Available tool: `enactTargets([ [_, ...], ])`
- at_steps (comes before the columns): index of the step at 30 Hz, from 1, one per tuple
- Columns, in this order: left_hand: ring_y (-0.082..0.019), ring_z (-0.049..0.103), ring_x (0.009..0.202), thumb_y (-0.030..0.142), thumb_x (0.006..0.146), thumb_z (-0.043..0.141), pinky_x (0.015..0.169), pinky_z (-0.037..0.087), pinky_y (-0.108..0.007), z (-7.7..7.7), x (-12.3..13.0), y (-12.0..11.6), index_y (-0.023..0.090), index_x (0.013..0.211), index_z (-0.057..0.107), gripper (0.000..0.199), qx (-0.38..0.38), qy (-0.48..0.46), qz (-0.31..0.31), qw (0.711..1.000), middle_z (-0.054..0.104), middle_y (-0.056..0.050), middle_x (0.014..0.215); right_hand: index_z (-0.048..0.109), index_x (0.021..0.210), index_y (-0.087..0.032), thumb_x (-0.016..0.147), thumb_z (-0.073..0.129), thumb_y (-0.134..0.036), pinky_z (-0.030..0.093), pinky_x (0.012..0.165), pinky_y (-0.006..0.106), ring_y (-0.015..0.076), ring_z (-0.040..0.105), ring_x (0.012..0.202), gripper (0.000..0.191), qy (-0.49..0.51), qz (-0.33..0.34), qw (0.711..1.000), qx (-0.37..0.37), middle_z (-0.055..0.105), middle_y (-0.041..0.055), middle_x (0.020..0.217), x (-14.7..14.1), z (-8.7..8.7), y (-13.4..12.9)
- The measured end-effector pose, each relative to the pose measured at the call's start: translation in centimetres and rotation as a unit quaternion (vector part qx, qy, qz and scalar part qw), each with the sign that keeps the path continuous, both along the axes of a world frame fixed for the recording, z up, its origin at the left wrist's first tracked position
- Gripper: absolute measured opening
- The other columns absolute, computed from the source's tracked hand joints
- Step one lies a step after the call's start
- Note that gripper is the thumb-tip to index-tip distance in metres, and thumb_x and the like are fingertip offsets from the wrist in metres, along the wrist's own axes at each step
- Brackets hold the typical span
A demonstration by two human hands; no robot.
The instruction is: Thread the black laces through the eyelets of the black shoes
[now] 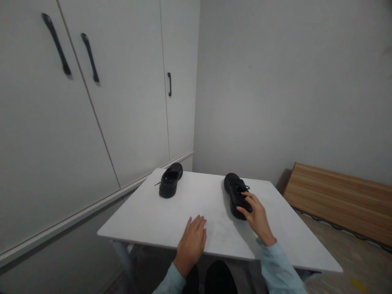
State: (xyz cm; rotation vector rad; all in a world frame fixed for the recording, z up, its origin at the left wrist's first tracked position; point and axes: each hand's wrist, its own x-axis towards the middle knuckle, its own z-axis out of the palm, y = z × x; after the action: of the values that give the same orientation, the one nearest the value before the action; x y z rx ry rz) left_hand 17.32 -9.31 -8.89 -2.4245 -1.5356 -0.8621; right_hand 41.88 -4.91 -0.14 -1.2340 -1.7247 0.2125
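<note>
Two black shoes stand on a white table (196, 204). The right shoe (234, 190) has laces tied in a bow on top, and its toe points toward the wall. My right hand (255, 213) is at its heel end, thumb on the near side and fingers over the opening, closed on it. The left shoe (169, 188) sits at the back left of the table, with a lace end sticking out to its left; no hand touches it. My left hand (192, 241) rests at the table's front edge with its fingers stretched out, holding nothing.
White cabinets (128, 81) with dark handles stand along the left side. A grey wall (290, 81) rises behind the table. To the right, a wooden board (343, 200) lies low beside the table. My knees (219, 277) are under the front edge.
</note>
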Motion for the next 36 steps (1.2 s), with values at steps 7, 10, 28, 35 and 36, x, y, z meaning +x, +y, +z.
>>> enactTargets([
  [7, -0.021, 0.052, 0.12, 0.014, 0.09, 0.035, 0.107, 0.038, -0.049, 0.3, 0.1, -0.1, 0.017, 0.117, 0.054, 0.033, -0.014, -0.005, 0.005, 1.0, 0.061, -0.008, 0.122, 0.057, 0.08, -0.021, 0.074, 0.059, -0.042, 0.042, 0.093, 0.045, 0.0308, 0.054, 0.106, 0.022, -0.1, -0.073, 0.989, 0.078, 0.057, 0.0145, 0.116, 9.3, 1.6, 4.3],
  [10, -0.021, 0.052, 0.12, 0.014, 0.09, 0.035, 0.107, 0.038, -0.049, 0.4, 0.1, -0.1, 0.017, 0.118, 0.054, 0.034, -0.018, -0.006, 0.003, 1.0, 0.061, -0.008, 0.122, 0.055, 0.077, -0.02, 0.074, 0.058, -0.043, 0.042, 0.092, 0.045, 0.0302, 0.055, 0.104, 0.023, -0.119, -0.093, 0.985, 0.078, 0.057, 0.0148, 0.116, 12.4, 0.9, 5.7],
  [28, -0.023, 0.045, 0.127, 0.02, 0.092, 0.031, 0.112, 0.03, -0.051, 0.8, -0.1, -0.3, 0.019, 0.122, 0.053, 0.037, -0.096, -0.036, -0.019, 0.995, 0.056, -0.008, 0.128, 0.058, 0.088, -0.019, 0.072, 0.057, -0.051, 0.043, 0.093, 0.045, 0.0309, 0.056, 0.105, 0.036, -0.101, -0.106, 0.989, 0.032, 0.058, 0.0145, 0.111, 17.9, -5.6, 6.9],
  [35, -0.025, 0.052, 0.119, 0.032, 0.088, 0.043, 0.107, 0.039, -0.044, 2.8, -2.7, 0.8, 0.03, 0.117, 0.058, 0.033, -0.176, -0.059, -0.119, 0.975, 0.06, -0.004, 0.123, 0.063, 0.086, -0.015, 0.063, 0.061, -0.045, 0.046, 0.087, 0.047, 0.0343, 0.06, 0.098, 0.037, -0.177, -0.15, 0.973, -0.016, 0.062, 0.019, 0.104, 19.0, -5.3, 8.4],
  [36, -0.022, 0.056, 0.114, 0.032, 0.09, 0.04, 0.102, 0.044, -0.038, 3.6, -3.4, 1.2, 0.031, 0.117, 0.057, 0.032, -0.179, -0.064, -0.129, 0.973, 0.062, -0.002, 0.119, 0.063, 0.085, -0.015, 0.062, 0.062, -0.044, 0.047, 0.085, 0.046, 0.034, 0.061, 0.095, 0.037, -0.19, -0.159, 0.969, -0.02, 0.063, 0.0189, 0.1, 18.9, -5.2, 8.6],
])
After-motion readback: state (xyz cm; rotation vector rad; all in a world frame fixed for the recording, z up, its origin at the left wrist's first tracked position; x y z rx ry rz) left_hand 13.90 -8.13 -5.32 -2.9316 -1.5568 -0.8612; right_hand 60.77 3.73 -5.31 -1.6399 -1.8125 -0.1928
